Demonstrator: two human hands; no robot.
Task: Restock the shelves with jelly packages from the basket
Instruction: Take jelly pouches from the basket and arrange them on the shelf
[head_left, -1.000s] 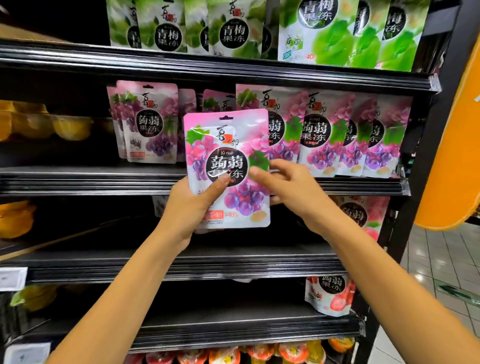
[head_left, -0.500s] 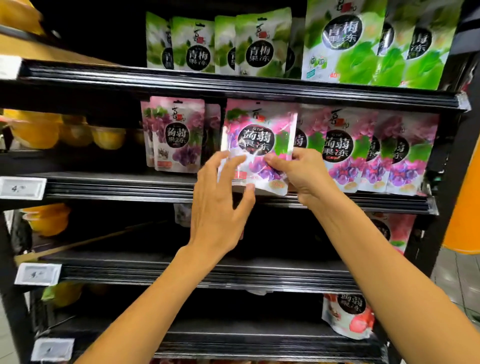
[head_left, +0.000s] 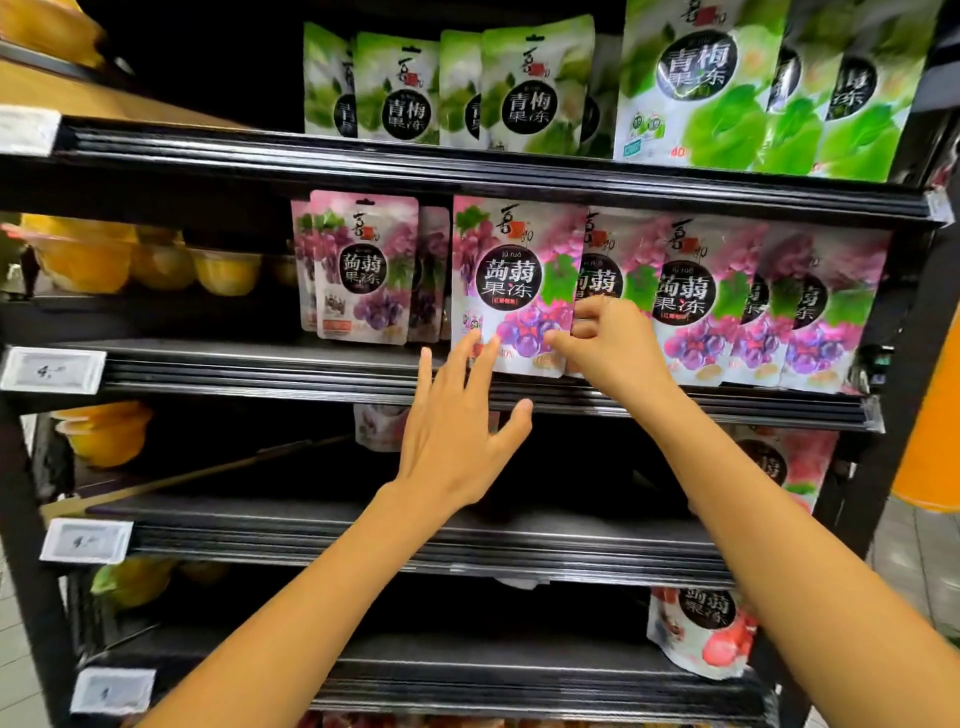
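Glossy pink-purple grape jelly pouch (head_left: 514, 286) is standing frame-centre on black shelf (head_left: 260, 364) | right hand (head_left: 608, 343) is pinching its right edge, seemingly aligning it | left hand (head_left: 457, 431), fingers spread, is touching its lower front, likely propping it upright

We see a black rack (head_left: 31, 519). Top shelf (head_left: 467, 171): green pouches (head_left: 535, 93), upright. Second shelf (head_left: 234, 371): a row of purple pouches (head_left: 514, 280), yellow cups (head_left: 156, 265) at left. Third shelf (head_left: 311, 530): pink pouch (head_left: 779, 462) at right. Fourth shelf (head_left: 519, 680): red pouch (head_left: 701, 634) at right.
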